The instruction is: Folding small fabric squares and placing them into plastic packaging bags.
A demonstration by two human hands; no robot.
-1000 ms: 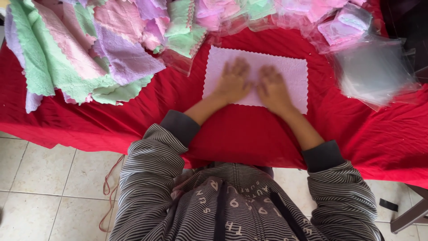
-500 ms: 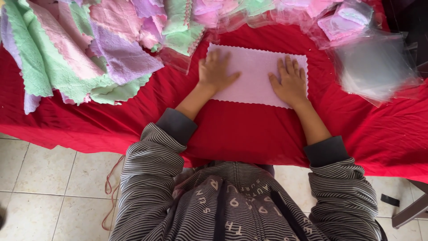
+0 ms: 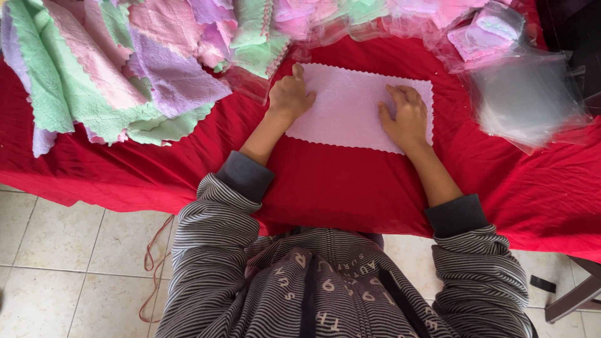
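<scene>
1. Head view, surface: a table under a red cloth (image 3: pixel 350 188) stands on a pale tiled floor (image 3: pixel 69 250); the person's striped sleeves reach in from below
2. Head view, work item: a pale pink towel (image 3: pixel 350 103) with scalloped edges lies flat on the red cloth, mid-table, long side across the view
3. Left hand (image 3: pixel 289 95): rests on the towel's left edge, fingers curled loosely together, thumb pointing up; whether it pinches the edge cannot be told. Judged purpose: holding that end in place
4. Right hand (image 3: pixel 407 116): lies palm down on the towel's right part, fingers slightly spread and pressed flat, pinching nothing. Judged purpose: keeping the fabric smooth and square
5. Head view, stock: a heap of towels (image 3: pixel 125 69) in green, pink and lilac sits at upper left, well apart from the right hand, near the left
6. Head view, packaging: clear plastic bags (image 3: pixel 526 94) lie stacked at right, just beside the towel; bagged towels (image 3: pixel 488 34), folded square and pink, line the far edge. No label is legible
</scene>
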